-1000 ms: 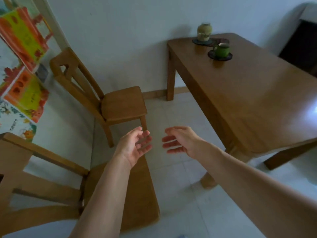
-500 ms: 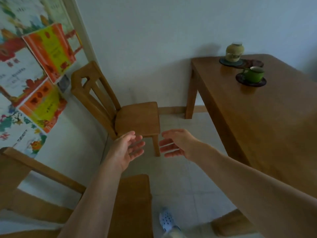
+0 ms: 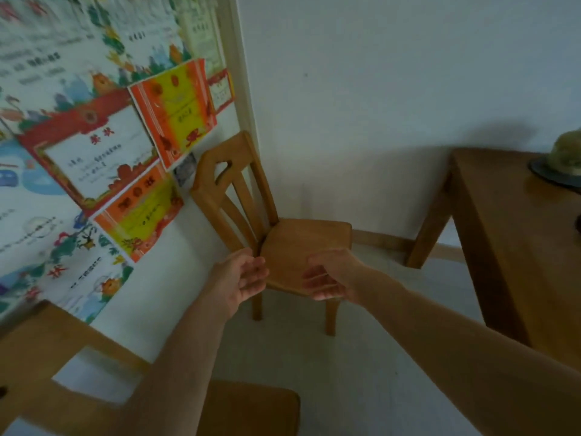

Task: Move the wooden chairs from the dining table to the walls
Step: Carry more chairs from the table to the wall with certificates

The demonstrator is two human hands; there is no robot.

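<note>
A wooden chair (image 3: 301,243) stands in the room's corner with its slatted back against the left wall. A second wooden chair (image 3: 47,366) is close under me at the lower left, its back by the same wall and its seat partly under my left arm. My left hand (image 3: 240,276) and my right hand (image 3: 330,275) hover in front of the corner chair's seat, palms facing each other, fingers spread, holding nothing. The wooden dining table (image 3: 515,247) stands at the right.
Colourful certificates and posters (image 3: 94,152) cover the left wall. A jar on a dark coaster (image 3: 566,165) sits on the table's far end, cut off by the frame edge. Pale tiled floor (image 3: 371,357) lies open between the chairs and the table.
My view has swung up and to the left, toward the corner. Both hands stayed open and apart in front of me, now overlapping the corner chair's seat. The green cup has left the frame.
</note>
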